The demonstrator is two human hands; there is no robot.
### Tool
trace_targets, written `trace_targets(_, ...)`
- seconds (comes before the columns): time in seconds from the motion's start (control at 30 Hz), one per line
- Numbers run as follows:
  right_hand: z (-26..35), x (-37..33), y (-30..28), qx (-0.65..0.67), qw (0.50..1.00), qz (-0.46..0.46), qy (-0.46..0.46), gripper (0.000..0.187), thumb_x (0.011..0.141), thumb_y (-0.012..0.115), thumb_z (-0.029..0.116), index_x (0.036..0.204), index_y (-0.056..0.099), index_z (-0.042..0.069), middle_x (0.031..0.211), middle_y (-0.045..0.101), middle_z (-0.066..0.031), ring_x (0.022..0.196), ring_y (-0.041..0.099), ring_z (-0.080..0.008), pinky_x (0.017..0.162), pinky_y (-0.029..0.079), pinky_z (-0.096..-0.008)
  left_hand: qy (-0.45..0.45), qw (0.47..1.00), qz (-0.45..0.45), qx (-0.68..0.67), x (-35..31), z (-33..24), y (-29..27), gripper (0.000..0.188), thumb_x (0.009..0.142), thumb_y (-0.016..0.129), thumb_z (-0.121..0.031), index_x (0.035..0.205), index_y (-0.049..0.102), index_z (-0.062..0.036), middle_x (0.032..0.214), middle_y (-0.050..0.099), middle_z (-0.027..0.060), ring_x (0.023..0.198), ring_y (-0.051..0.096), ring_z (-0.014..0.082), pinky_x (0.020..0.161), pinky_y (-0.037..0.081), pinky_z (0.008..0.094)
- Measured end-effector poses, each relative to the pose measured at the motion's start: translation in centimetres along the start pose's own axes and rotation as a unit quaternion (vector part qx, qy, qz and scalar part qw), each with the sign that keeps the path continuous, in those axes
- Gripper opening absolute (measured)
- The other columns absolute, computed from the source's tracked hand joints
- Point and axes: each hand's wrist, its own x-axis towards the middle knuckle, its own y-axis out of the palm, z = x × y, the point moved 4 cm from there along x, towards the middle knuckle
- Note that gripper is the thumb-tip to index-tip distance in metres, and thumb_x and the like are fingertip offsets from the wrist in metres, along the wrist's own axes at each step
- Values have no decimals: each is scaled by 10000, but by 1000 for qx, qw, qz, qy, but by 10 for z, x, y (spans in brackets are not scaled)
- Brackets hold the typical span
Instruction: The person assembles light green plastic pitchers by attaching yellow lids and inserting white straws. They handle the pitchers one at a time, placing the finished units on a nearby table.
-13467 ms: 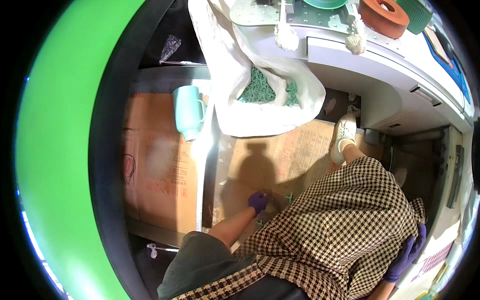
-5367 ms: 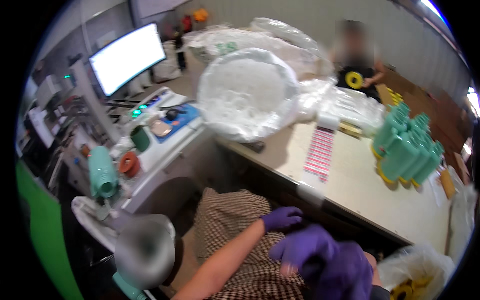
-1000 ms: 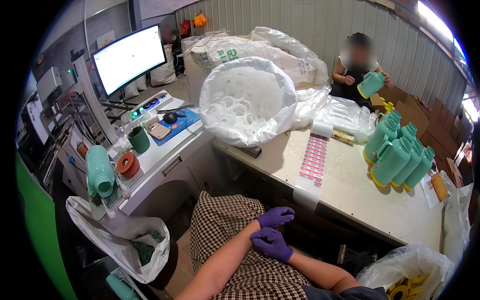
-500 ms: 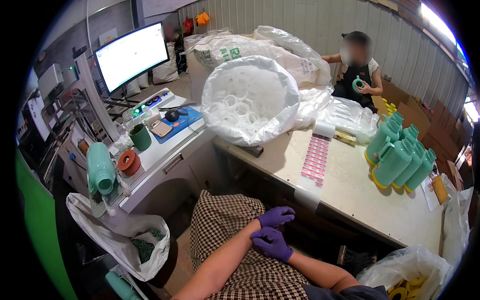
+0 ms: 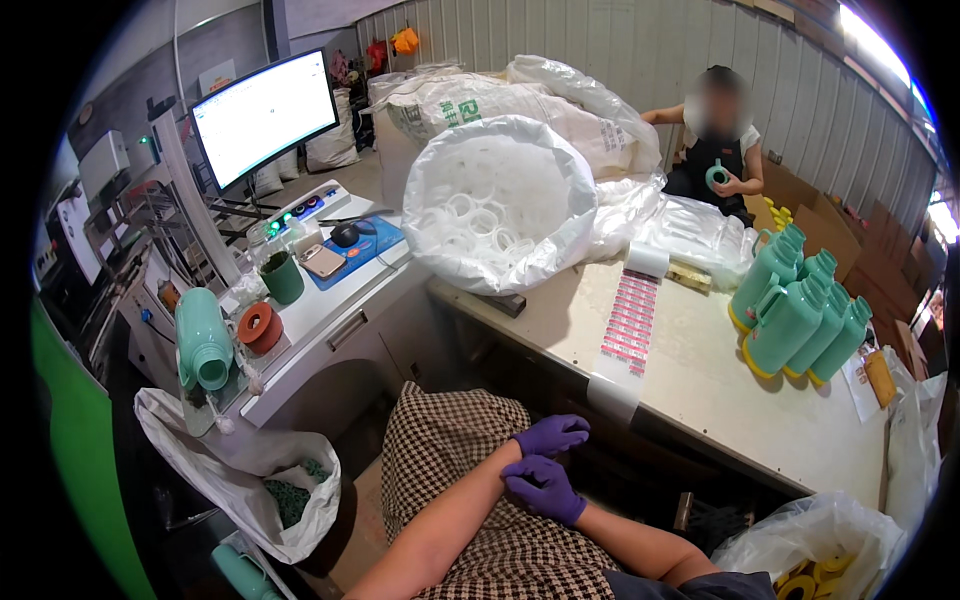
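Note:
Both my hands wear purple gloves and rest on the checked brown cloth over my lap, crossed at the wrists. My left hand reaches out to the right with its fingers loosely extended and holds nothing. Just below it, my right hand lies against the left wrist, its fingers loosely bent and apart, with no object in them. Nearest to my hands is the edge of the pale worktable, where a strip of pink-and-white labels hangs over.
A white sack of clear rings stands ahead. Several green flasks stand on the right; another flask lies left, by an orange spool. Bags hold green scraps and yellow parts. A co-worker holds a green flask.
My hands have not moved. The co-worker's head has shifted slightly, and the green flask in that person's hand has tilted a little.

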Motion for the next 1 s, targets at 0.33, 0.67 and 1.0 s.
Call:
trace_targets(0.33, 15, 4, 1, -48, 996, -17, -70, 124, 902, 718, 83, 998, 693, 10, 781, 691, -48, 712, 631, -131, 695, 500, -289, 22, 1000, -1, -3, -3, -8, -2, 371, 965, 687, -263, 1244, 608, -32, 1052, 667, 36, 925, 590, 116, 823, 513, 289)
trace_targets(0.67, 14, 4, 1, -70, 994, -17, -78, 131, 895, 723, 99, 993, 700, 15, 782, 702, -46, 710, 644, -137, 712, 506, -295, 1, 1000, 0, -21, -5, -9, -1, 367, 966, 687, -266, 1239, 610, -34, 1054, 670, 38, 930, 590, 117, 827, 512, 289)
trace_targets(1.0, 7, 2, 3, 3, 1000, -9, -20, 124, 905, 714, 95, 997, 696, 13, 787, 696, -42, 687, 633, -128, 685, 507, -293, 1, 1000, -4, 4, -6, -10, -2, 369, 970, 685, -268, 1243, 604, -33, 1045, 659, 28, 917, 579, 101, 814, 509, 281)
